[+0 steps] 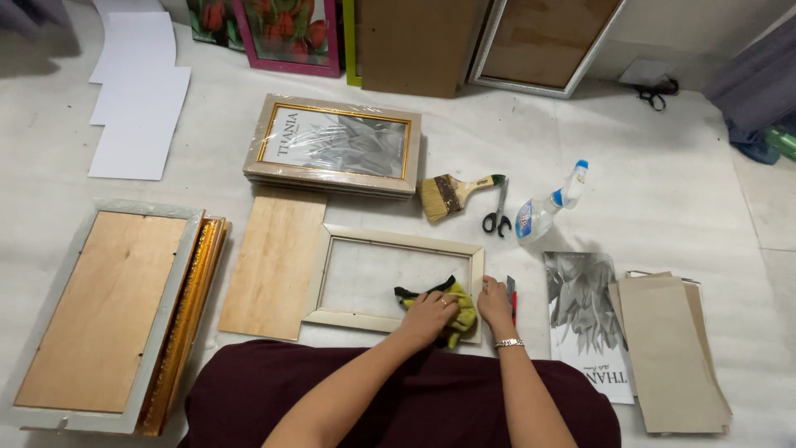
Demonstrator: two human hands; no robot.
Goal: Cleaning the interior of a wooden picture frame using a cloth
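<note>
The left hand [427, 315] closes its grip on a yellow-green cloth [452, 311] at the pale frame's [398, 241] near right corner, while the right hand [496, 303], loosely curled and holding nothing, rests beside it.

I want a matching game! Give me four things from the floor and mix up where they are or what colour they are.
Things:
1. cloth
2. paintbrush
3. spray bottle
4. scissors

Clues:
A. clear with a blue top
B. yellow-green, under the left hand
C. black handles, between the brush and the bottle
D. pale bristles, beside the wrapped stack of frames

Pairs: 1-B, 2-D, 3-A, 4-C
</note>
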